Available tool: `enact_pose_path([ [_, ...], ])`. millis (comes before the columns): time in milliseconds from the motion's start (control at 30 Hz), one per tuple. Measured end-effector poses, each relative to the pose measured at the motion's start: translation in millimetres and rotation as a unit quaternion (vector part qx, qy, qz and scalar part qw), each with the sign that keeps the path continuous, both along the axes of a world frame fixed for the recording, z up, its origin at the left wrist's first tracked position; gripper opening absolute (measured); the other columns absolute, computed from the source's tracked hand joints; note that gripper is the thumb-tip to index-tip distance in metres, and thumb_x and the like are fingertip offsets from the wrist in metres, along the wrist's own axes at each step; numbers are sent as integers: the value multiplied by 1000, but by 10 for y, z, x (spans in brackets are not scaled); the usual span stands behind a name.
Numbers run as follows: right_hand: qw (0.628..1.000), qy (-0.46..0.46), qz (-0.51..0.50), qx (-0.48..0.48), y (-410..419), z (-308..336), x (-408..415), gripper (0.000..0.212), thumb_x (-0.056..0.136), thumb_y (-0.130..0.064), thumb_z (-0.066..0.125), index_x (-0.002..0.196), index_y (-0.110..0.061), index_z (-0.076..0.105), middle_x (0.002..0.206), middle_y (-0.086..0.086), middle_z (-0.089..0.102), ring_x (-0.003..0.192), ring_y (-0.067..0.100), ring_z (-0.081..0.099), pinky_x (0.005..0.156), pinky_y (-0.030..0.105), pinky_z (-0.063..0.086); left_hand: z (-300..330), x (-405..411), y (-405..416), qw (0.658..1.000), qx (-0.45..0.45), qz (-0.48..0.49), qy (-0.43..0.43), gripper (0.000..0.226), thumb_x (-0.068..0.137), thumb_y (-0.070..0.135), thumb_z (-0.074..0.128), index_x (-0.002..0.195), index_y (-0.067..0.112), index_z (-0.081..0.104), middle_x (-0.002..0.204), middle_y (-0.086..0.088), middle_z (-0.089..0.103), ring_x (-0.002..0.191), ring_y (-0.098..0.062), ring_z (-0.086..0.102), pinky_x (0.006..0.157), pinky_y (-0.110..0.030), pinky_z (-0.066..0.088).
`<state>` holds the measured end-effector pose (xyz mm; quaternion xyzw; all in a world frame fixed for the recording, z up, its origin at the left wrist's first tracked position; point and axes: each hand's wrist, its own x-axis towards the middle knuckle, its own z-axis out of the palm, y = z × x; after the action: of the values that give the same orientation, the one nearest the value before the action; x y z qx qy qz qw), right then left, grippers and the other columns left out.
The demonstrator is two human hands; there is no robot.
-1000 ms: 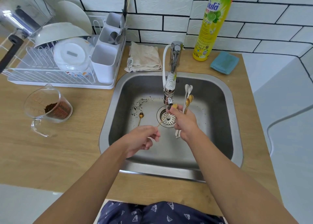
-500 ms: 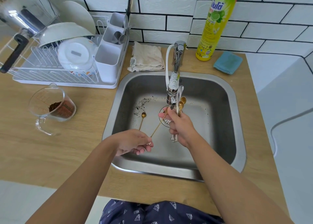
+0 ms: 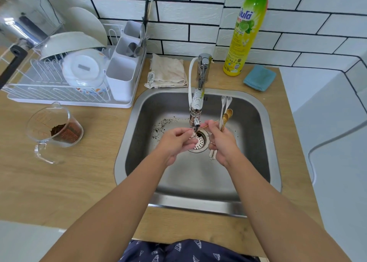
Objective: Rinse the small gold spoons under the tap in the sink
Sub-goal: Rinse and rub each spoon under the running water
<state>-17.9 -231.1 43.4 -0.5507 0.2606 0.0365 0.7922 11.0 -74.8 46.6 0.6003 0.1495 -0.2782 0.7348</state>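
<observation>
Over the steel sink (image 3: 256, 142), my left hand (image 3: 174, 142) pinches one end of a thin gold spoon (image 3: 208, 123) right below the tap spout (image 3: 195, 122). The spoon's handle slants up to the right, to the fingers of my right hand (image 3: 222, 142). That hand also grips an upright bundle of spoons (image 3: 226, 116), with two gold bowls and two white ones sticking out above it. The drain strainer (image 3: 201, 141) lies between the hands. I cannot make out a clear water stream.
Dark grounds (image 3: 162, 124) speckle the sink floor on the left. A glass measuring cup (image 3: 55, 128) with brown powder sits on the wooden counter. Behind are a dish rack (image 3: 65, 83), a folded cloth (image 3: 168, 73), a dish soap bottle (image 3: 244, 37) and a blue sponge (image 3: 259, 77).
My left hand moved up and right from the sink's front to the spout, bringing the gold spoon's end under it. The spoon that lay on the sink floor is now out of sight.
</observation>
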Motion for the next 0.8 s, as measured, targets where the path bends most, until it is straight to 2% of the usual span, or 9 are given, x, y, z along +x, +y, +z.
enact_pose_path([
  [133, 999, -4, -27, 31, 90, -22, -4, 14, 106, -30, 57, 101, -21, 67, 94, -9, 78, 49, -1, 52, 41, 15, 37, 30, -122, -90, 999, 31, -12, -23, 15, 87, 9, 75, 98, 12, 66, 80, -1, 71, 65, -8, 69, 55, -21, 53],
  [200, 998, -4, -39, 51, 113, -66, -23, 23, 109, -34, 49, 106, -19, 66, 95, -8, 79, 57, 0, 52, 48, 18, 43, 21, -249, -156, 998, 42, -26, -32, 20, 84, 8, 77, 90, 15, 59, 68, 3, 71, 61, -9, 67, 53, -22, 51],
  [300, 995, 2, -52, 81, 128, -113, -66, 31, 111, -36, 42, 107, -16, 65, 94, -5, 80, 67, 5, 55, 60, 24, 51, -25, -414, -241, 996, 55, -42, -50, 20, 86, 9, 76, 84, 13, 56, 65, -1, 70, 57, -11, 63, 53, -22, 51],
  [433, 992, 2, -88, 89, 78, -144, -89, 27, 112, -26, 42, 105, -9, 62, 90, 2, 77, 56, 6, 50, 54, 21, 47, -141, -417, -163, 981, 132, -108, -97, 23, 83, 26, 80, 81, 15, 60, 61, 3, 69, 54, -9, 60, 52, -21, 50],
  [500, 988, 3, -112, 106, 10, -144, -98, 24, 112, -21, 42, 104, -7, 60, 87, 4, 72, 48, 5, 39, 47, 19, 38, -296, -259, 26, 930, 284, -166, -161, 21, 85, 36, 76, 84, 19, 63, 72, 4, 71, 61, -7, 61, 59, -23, 47],
  [567, 985, 9, -125, 119, -56, -134, -132, 24, 112, -21, 42, 104, -6, 59, 84, 4, 70, 44, 4, 32, 42, 18, 32, -473, -50, 295, 832, 472, -206, -204, 16, 92, 31, 66, 97, 16, 63, 96, -4, 70, 82, -16, 61, 70, -27, 43],
  [600, 985, 11, -125, 122, -82, -131, -153, 24, 112, -22, 42, 104, -7, 60, 81, 3, 71, 43, 4, 30, 40, 17, 30, -573, 47, 425, 797, 529, -211, -199, 18, 94, 25, 62, 105, 11, 61, 108, -12, 67, 94, -24, 61, 76, -30, 45],
  [700, 987, 15, -107, 120, -148, -124, -220, 24, 111, -23, 45, 101, -9, 62, 75, 1, 73, 41, 4, 27, 38, 17, 26, -794, 172, 647, 721, 627, -248, -160, 30, 97, 16, 55, 123, 1, 51, 126, -22, 56, 115, -37, 57, 91, -42, 49],
  [800, 991, 23, -78, 108, -185, -118, -262, 22, 109, -25, 50, 100, -11, 64, 77, 1, 73, 40, 3, 26, 37, 18, 24, -842, 158, 622, 688, 651, -278, -160, 24, 97, 12, 52, 120, 3, 53, 119, -21, 58, 109, -38, 61, 84, -44, 52],
])
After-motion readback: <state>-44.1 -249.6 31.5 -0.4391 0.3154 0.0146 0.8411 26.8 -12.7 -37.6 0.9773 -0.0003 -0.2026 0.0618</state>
